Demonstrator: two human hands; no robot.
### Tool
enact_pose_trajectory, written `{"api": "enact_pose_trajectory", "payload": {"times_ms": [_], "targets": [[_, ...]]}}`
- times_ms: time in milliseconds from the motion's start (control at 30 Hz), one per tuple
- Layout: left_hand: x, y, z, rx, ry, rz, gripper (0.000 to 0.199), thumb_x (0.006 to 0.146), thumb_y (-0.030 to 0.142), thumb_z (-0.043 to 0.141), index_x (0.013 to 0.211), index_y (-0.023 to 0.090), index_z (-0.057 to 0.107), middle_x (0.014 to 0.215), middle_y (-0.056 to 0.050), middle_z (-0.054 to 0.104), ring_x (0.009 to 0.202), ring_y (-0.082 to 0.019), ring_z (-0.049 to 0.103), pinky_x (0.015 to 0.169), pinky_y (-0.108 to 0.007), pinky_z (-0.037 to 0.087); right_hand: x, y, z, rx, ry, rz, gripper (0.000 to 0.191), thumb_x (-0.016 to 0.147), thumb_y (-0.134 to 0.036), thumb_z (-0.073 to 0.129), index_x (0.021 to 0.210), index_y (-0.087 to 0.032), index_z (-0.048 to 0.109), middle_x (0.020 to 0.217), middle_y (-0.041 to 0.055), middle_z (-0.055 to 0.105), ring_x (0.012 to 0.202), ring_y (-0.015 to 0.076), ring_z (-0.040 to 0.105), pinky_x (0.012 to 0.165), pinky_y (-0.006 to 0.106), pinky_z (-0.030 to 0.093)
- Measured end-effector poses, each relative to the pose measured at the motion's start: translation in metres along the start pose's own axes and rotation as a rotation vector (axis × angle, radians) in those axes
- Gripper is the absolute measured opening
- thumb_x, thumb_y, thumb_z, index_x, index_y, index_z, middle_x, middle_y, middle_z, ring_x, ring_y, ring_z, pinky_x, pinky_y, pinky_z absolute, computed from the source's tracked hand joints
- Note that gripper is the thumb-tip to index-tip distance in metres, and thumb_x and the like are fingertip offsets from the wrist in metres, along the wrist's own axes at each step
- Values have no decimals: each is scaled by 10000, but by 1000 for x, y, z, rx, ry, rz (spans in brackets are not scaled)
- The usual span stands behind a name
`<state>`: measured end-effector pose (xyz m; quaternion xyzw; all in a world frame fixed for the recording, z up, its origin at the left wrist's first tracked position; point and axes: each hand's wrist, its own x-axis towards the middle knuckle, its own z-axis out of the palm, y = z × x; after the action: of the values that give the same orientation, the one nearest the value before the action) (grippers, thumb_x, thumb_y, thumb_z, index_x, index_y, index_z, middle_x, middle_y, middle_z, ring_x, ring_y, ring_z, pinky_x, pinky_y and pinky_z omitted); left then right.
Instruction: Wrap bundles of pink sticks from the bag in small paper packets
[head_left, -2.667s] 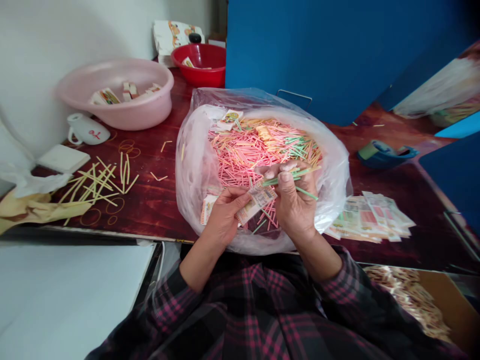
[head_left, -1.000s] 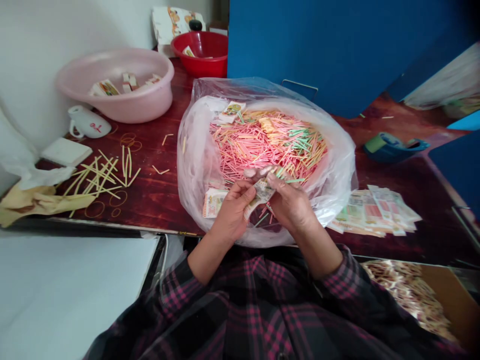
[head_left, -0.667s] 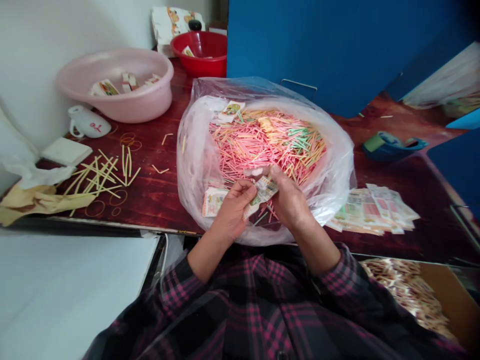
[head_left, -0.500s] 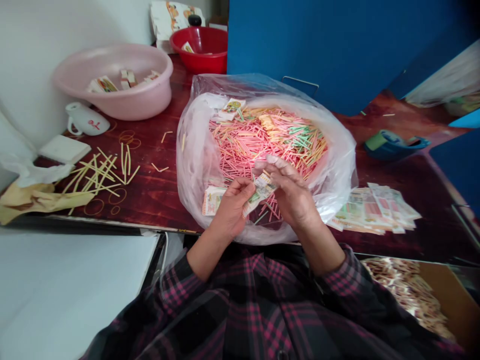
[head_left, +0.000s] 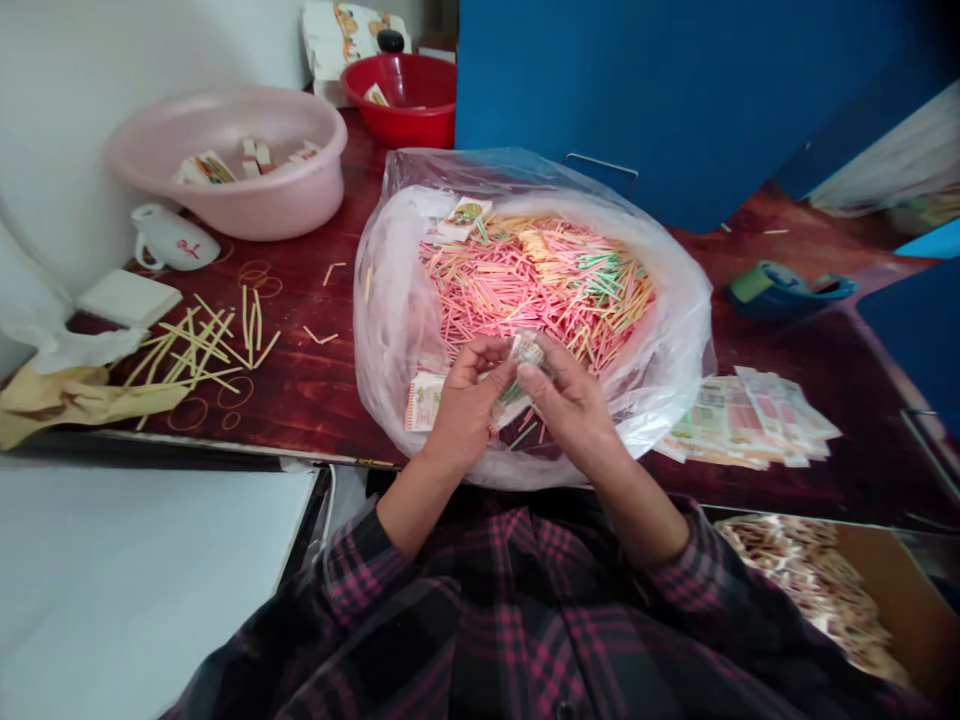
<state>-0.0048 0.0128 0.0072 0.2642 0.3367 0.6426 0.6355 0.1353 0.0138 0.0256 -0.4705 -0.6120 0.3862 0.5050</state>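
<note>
Both hands meet over the near part of a clear plastic bag [head_left: 390, 300] full of short pink, yellow and green sticks [head_left: 495, 285]. A small printed plastic packet [head_left: 528, 350] is between them. My left hand [head_left: 469, 405] pinches its left side with thumb and fingers. My right hand [head_left: 574, 400] has its thumb and fingers closed on the packet's right side. Inside the bag, white printed cards [head_left: 425, 400] lie left of my left hand, and another printed stack [head_left: 465, 217] rests at the back. Flat printed packets [head_left: 750, 415] overlap on the table to the right.
A pink basin [head_left: 300, 205] and a red basin [head_left: 401, 125] stand at the back left. Near them are a white mug [head_left: 176, 238], loose yellow sticks [head_left: 187, 345] and rubber bands. A blue tape dispenser [head_left: 787, 290] is on the right, before a blue panel [head_left: 600, 90].
My right hand has moved down and slightly left, its raised fingers closing onto the packet. My left hand has shifted slightly and keeps its pinch.
</note>
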Motion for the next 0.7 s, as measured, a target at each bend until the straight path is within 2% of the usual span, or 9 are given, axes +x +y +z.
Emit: {"api": "enact_pose_trajectory", "payload": {"times_ms": [100, 167, 267, 333, 467, 533, 600, 667, 700], "targets": [[-1, -1, 0, 22, -11, 11, 353, 718, 283, 948, 968, 233, 704, 899, 43, 693, 849, -112, 662, 825, -244, 545, -3, 5, 4, 49, -20, 3, 539, 947, -633, 701, 1382, -314, 690, 1408, 78, 723, 1317, 262, 674, 1167, 482, 524], [-3, 2, -1, -5, -11, 21, 378, 709, 312, 959, 978, 244, 701, 908, 47, 697, 831, -110, 664, 793, -243, 549, -2, 8, 4, 135, -34, 72, 552, 910, -624, 751, 1373, -332, 679, 1324, 60, 751, 1168, 237, 723, 1024, 439, 604], [-4, 6, -3, 9, -19, 76, 383, 736, 342, 951, 1021, 262, 708, 977, 42, 718, 874, -111, 679, 820, -244, 553, -2, 11, 4, 236, -20, 158, 407, 851, -609, 815, 1108, -297, 765, 1014, 11, 787, 869, 191, 720, 817, 370, 628], [-3, 8, -5, 76, -33, 99, 345, 762, 363, 933, 1011, 254, 720, 979, 35, 724, 878, -112, 677, 836, -247, 548, -2, 10, 3, 268, 27, 144, 349, 831, -592, 837, 983, -282, 786, 918, -6, 777, 816, 180, 701, 813, 367, 616], [-3, 13, -9, 277, -82, 131, 262, 770, 377, 912, 852, 215, 724, 834, 30, 704, 787, -118, 640, 808, -259, 532, -4, -5, -7, 226, 125, -15, 239, 844, -528, 850, 953, -317, 831, 903, -7, 773, 859, 196, 709, 863, 403, 601], [-5, 16, -9, 340, -96, 176, 221, 801, 358, 886, 903, 224, 743, 932, 6, 740, 891, -140, 670, 889, -276, 530, -6, -16, -13, 149, 174, -120, 156, 896, -484, 816, 935, -335, 844, 934, 6, 780, 927, 218, 718, 912, 434, 595], [-8, 20, -7, 374, -120, 201, 290, 803, 322, 882, 1056, 256, 755, 1153, -22, 756, 1068, -168, 683, 990, -294, 513, -8, -23, -17, 85, 153, -188, 150, 926, -475, 788, 911, -338, 847, 970, 20, 792, 986, 242, 723, 960, 466, 589], [-10, 22, -5, 415, -162, 174, 434, 763, 292, 905, 1166, 280, 744, 1266, -31, 742, 1141, -191, 680, 1029, -313, 508, -10, -26, -16, 77, 71, -167, 223, 928, -533, 767, 889, -325, 837, 952, 27, 795, 954, 254, 727, 944, 478, 601], [-10, 22, -4, 446, -185, 150, 438, 750, 290, 912, 1157, 271, 753, 1223, -29, 759, 1113, -196, 689, 1030, -322, 512, -10, -24, -15, 94, 50, -125, 273, 933, -574, 745, 895, -317, 827, 939, 27, 794, 922, 252, 728, 925, 475, 609]]}}
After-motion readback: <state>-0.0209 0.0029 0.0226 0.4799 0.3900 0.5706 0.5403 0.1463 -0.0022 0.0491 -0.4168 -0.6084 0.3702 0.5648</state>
